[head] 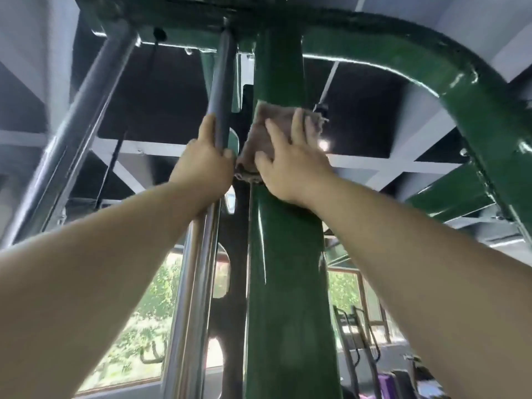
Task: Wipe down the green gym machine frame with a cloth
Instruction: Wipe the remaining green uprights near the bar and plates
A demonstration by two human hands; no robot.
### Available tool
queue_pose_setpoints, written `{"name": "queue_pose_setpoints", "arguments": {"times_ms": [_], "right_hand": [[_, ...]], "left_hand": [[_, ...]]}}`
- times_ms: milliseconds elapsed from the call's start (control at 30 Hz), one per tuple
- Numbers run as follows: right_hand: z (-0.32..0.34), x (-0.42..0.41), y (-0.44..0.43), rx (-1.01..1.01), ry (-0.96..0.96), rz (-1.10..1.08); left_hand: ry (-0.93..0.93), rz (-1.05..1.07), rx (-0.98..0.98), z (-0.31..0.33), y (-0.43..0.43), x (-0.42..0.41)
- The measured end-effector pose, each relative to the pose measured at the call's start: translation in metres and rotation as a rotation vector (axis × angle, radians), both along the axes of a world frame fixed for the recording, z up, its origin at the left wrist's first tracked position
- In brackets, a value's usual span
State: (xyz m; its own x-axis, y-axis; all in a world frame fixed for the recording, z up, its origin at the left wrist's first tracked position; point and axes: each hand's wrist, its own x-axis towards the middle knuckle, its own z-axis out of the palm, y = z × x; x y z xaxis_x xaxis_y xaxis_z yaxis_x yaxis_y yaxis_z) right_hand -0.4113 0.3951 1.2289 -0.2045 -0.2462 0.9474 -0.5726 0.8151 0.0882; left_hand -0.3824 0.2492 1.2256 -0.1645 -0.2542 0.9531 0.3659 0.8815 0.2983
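I look up along the green machine frame; its thick upright post (pixel 285 269) rises through the middle to a green top plate, and a curved green arm (pixel 449 82) bends down at the right. My right hand (pixel 290 165) presses a brownish-grey cloth (pixel 264 125) flat against the post, fingers spread over it. My left hand (pixel 204 162) is wrapped around a chrome guide rod (pixel 198 272) just left of the post.
A second slanted chrome tube (pixel 74 139) runs up at the left. Dark ceiling panels with white beams lie overhead. Windows with green foliage (pixel 144 326) are low behind the rods, and other gym equipment (pixel 362 341) stands at the lower right.
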Motion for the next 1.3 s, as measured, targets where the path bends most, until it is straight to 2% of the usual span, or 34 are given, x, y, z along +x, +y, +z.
{"name": "queue_pose_setpoints", "arguments": {"times_ms": [100, 267, 333, 467, 533, 633, 733, 900, 1000, 1167, 1300], "right_hand": [[0.008, 0.006, 0.000, 0.018, 0.011, 0.046], [-0.071, -0.006, 0.015, 0.032, 0.081, 0.139], [-0.072, -0.004, 0.016, -0.021, 0.111, 0.166], [-0.009, 0.009, 0.003, -0.029, -0.038, 0.025], [0.001, 0.009, -0.003, -0.029, -0.091, -0.064], [-0.039, 0.009, -0.003, 0.065, -0.026, -0.113], [-0.077, -0.001, 0.004, 0.124, 0.034, -0.064], [-0.007, 0.005, -0.001, -0.065, -0.100, 0.009], [0.036, 0.007, -0.004, -0.096, -0.138, 0.056], [0.076, -0.005, -0.004, -0.045, -0.069, 0.038], [0.123, -0.013, -0.002, -0.048, -0.001, 0.029]], "left_hand": [[0.026, 0.009, 0.027, 0.001, -0.001, 0.001], [0.036, -0.020, 0.055, -0.014, -0.004, -0.006], [0.031, -0.009, 0.050, -0.016, -0.004, -0.005], [-0.022, -0.045, 0.064, -0.017, -0.001, 0.000], [-0.037, -0.056, 0.060, -0.020, -0.001, 0.002], [-0.047, -0.057, 0.036, -0.021, -0.001, 0.005], [-0.039, -0.076, 0.030, -0.023, -0.002, 0.004], [-0.076, -0.085, -0.005, -0.012, -0.008, -0.001], [-0.071, -0.061, -0.045, 0.012, -0.009, 0.005], [0.014, -0.099, 0.104, 0.064, -0.003, 0.010], [0.009, -0.031, 0.078, 0.104, 0.003, 0.006]]}}
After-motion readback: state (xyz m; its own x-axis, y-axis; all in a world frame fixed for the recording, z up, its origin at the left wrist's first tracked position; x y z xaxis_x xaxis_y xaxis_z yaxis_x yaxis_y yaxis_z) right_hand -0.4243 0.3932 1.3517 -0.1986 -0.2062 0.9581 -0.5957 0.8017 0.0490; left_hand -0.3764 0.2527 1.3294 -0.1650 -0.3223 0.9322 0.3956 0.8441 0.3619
